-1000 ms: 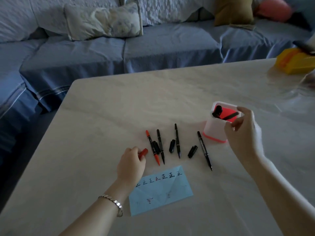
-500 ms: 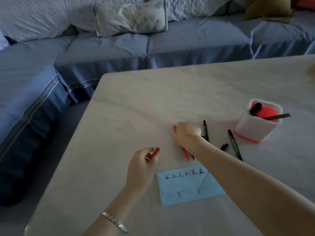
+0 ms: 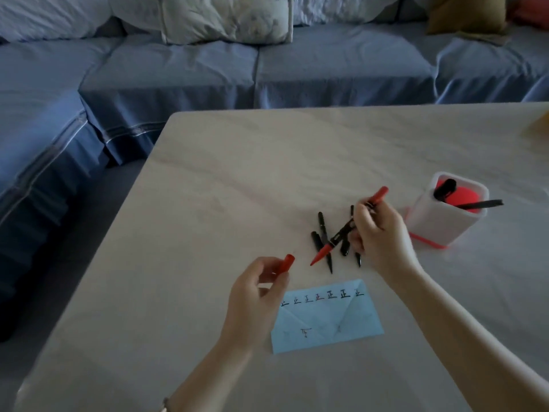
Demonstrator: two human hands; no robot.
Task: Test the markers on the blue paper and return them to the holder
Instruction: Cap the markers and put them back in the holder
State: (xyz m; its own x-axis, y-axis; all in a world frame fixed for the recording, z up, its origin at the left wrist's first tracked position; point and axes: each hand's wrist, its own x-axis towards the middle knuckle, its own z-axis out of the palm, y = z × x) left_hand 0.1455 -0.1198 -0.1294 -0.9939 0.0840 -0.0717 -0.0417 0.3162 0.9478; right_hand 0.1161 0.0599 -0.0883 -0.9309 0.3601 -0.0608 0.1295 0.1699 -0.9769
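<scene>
My right hand (image 3: 378, 236) grips a red marker (image 3: 341, 233) lifted off the table, its uncapped red tip pointing down-left and its red end up-right. My left hand (image 3: 252, 304) pinches the red cap (image 3: 286, 263) a short way left of that tip. Several black markers (image 3: 323, 236) and loose black caps lie on the table under the right hand, partly hidden by it. The blue paper (image 3: 326, 319) with a row of written characters lies in front of them. The white holder (image 3: 445, 215) with a red inside stands to the right, two black markers in it.
The pale marble table (image 3: 237, 188) has its left edge and rounded far-left corner close by. A blue sofa (image 3: 267, 69) with cushions runs behind and to the left. A yellow object (image 3: 540, 123) shows at the far right edge.
My right hand left the holder, reached to the markers and lifted the red marker off the table. My left hand kept the red cap and rose slightly. The camera shifted left.
</scene>
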